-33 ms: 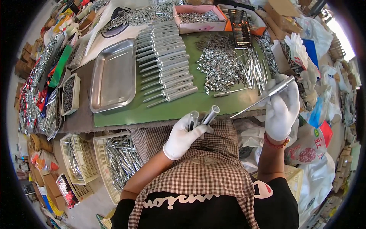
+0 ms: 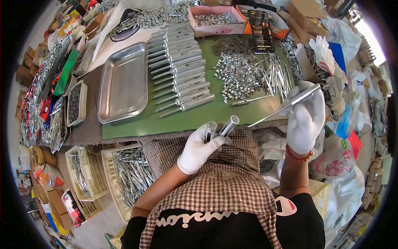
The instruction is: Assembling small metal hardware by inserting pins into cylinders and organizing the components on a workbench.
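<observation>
My left hand (image 2: 199, 150), in a white glove, grips two short metal tubes (image 2: 222, 125) upright over the near edge of the green mat (image 2: 195, 118). To the right, my gloved right hand (image 2: 306, 118) holds a metal tube with a thin rod (image 2: 286, 106) sticking out of it; the rod tip points down-left over the mat's edge. A row of several finished tube-and-rod pieces (image 2: 182, 70) lies across the mat's middle. One loose rod piece (image 2: 248, 101) lies near the mat's right edge.
A steel tray (image 2: 124, 83) sits at the mat's left. A heap of small metal parts (image 2: 238, 72) and thin pins (image 2: 277, 76) lie to the right. A pink box (image 2: 215, 20) and a phone (image 2: 261, 29) stand at the back. A plastic basket of rods (image 2: 128, 174) is below left.
</observation>
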{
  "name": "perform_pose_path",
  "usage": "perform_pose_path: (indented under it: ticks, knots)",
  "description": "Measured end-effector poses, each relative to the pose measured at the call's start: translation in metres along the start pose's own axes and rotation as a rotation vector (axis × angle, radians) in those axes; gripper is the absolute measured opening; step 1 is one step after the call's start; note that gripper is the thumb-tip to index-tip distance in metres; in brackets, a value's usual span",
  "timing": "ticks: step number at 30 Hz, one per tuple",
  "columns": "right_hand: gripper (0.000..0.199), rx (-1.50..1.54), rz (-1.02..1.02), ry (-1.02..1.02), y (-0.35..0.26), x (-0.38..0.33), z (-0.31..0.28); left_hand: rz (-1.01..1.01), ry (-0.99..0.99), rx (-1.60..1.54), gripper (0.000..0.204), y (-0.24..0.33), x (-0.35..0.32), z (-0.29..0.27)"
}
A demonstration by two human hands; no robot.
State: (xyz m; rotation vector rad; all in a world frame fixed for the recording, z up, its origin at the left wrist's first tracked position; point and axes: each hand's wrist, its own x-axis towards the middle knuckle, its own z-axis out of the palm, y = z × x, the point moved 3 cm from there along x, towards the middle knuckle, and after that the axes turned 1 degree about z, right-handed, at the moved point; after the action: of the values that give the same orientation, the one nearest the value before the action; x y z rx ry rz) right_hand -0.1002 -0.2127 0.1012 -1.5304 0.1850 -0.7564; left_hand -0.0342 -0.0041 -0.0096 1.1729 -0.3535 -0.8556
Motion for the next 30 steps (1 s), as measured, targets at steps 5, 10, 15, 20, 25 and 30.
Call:
perform_pose_path:
  ticks: [5,10,15,20,25,30]
  knots:
    - [0.036,-0.028,-0.024,-0.058,0.008,-0.012,0.007,0.085,0.069,0.084,0.031,-0.002,-0.001,0.0]
    - [0.034,0.027,0.008,-0.02,0.008,-0.018,0.004,0.118,0.026,0.307,0.036,-0.007,-0.003,-0.005]
    - [0.033,-0.089,0.06,-0.206,0.02,-0.024,0.017,0.157,0.018,0.365,0.033,0.0,-0.002,0.0]
    - [0.033,-0.289,-0.088,-0.32,0.03,-0.023,0.016,0.237,0.021,0.423,0.032,0.014,0.003,0.008]
    - [0.023,-0.05,0.091,-0.011,0.023,0.001,0.006,0.101,0.063,0.436,0.033,0.003,0.003,0.002]
    - [0.02,0.01,0.174,0.013,0.033,0.013,-0.005,-0.01,0.072,0.237,0.035,0.001,0.002,0.004]
